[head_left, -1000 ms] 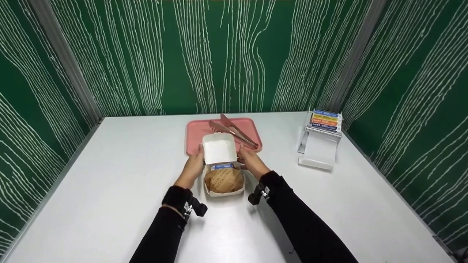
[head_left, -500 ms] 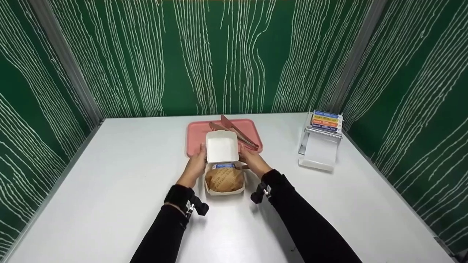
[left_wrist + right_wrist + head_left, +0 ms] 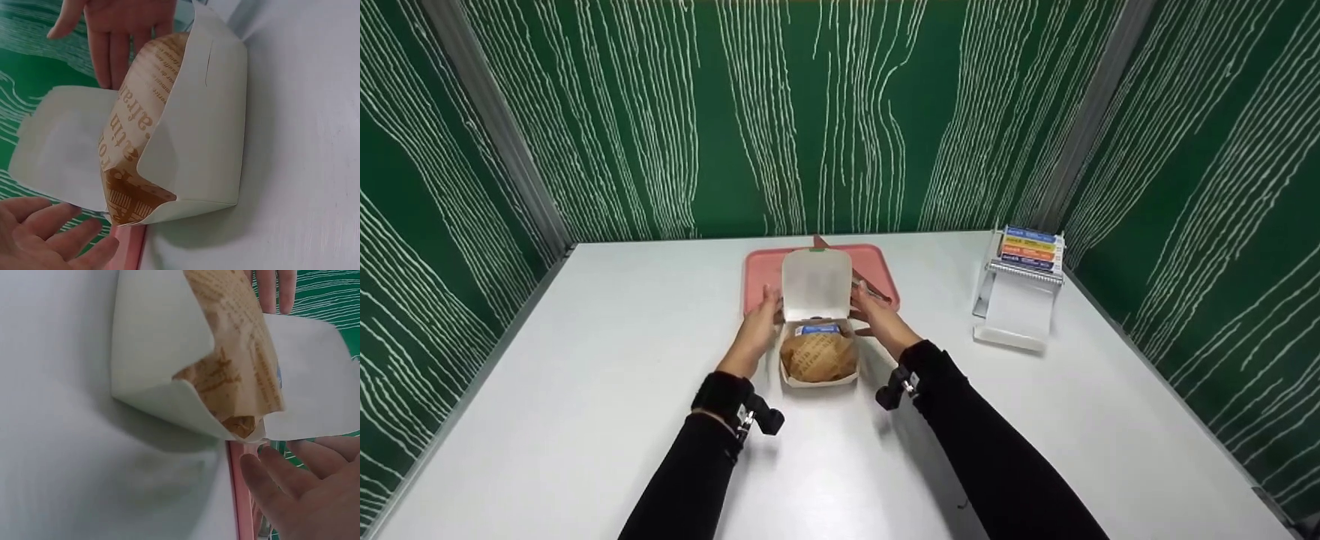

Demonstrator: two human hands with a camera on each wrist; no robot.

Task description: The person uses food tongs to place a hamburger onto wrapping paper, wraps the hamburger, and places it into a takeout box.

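A paper burger box (image 3: 208, 129) stands on the table with its white lid (image 3: 816, 283) raised on the far side. Inside lies a rounded item in printed brown paper (image 3: 819, 357), with a blue-and-white label (image 3: 819, 328) at its far edge; the contents are hidden. My left hand (image 3: 757, 330) is beside the left edge of the lid, fingers loosely extended. At the opposite edge, my right hand (image 3: 886, 324) has its fingers spread, some reaching behind the lid. Both wrist views show fingers close to the lid's base; exact contact is unclear.
Behind the box lies a pink tray (image 3: 761, 262) bearing tongs (image 3: 871, 289), partly covered by the lid. A label dispenser (image 3: 1020, 296) with coloured label rolls or boxes stands at the right rear. Green walls with white lines enclose the white table (image 3: 622, 360).
The box has shifted slightly away from me. Its lid reaches higher in view and covers more of the tongs. Both hands have stayed beside the lid, and the right fingers look more spread.
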